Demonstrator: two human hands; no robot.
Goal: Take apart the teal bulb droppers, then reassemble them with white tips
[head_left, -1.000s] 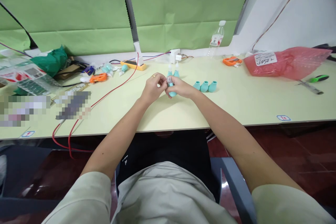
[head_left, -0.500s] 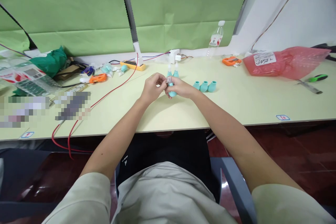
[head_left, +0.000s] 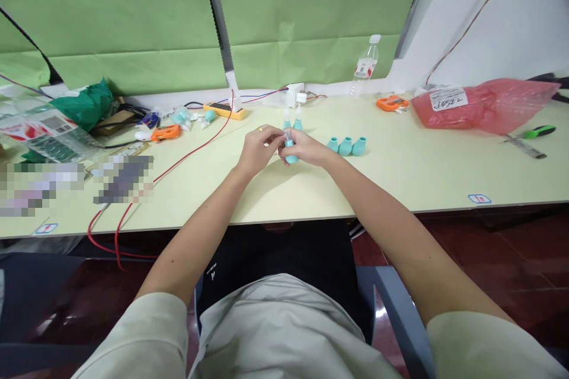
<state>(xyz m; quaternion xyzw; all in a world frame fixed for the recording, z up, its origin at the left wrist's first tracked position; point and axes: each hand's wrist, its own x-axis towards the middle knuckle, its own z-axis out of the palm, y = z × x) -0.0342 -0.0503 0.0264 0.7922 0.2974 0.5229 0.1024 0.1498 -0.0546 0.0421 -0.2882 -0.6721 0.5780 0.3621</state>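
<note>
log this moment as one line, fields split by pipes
right hand: holds teal bottle | left hand: at its clear top | right of hands: three teal bulbs | behind hands: two more bottles

I wear a loose, pale grey shirt (head_left: 275, 331), its short sleeves (head_left: 137, 331) at eight and four o'clock. My black bottoms (head_left: 288, 254) carry a small white logo (head_left: 212, 273) at their nine o'clock. A gold-coloured ring (head_left: 260, 129) sits on my left hand (head_left: 258, 151).
</note>
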